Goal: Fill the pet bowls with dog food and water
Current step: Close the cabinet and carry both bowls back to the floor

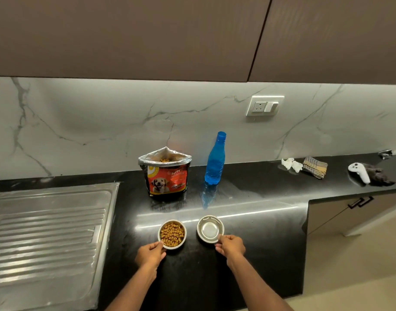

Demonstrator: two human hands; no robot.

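Note:
Two small steel pet bowls stand side by side on the black counter. The left bowl (172, 234) is full of brown kibble, and my left hand (150, 254) grips its near rim. The right bowl (210, 229) has a shiny inside; I cannot tell whether water is in it. My right hand (231, 245) pinches its near rim. Behind the bowls an open dog food bag (165, 176) stands upright, showing kibble inside. A blue water bottle (215, 160) stands upright to the right of the bag, cap on.
A steel sink drainboard (48, 239) fills the left. At the far right lie crumpled tissue (290, 163), a checked cloth (315, 167), a white controller (360, 172) and a dark cloth (378, 173). A wall socket (264, 105) sits above. The counter (259, 221) ends at the right.

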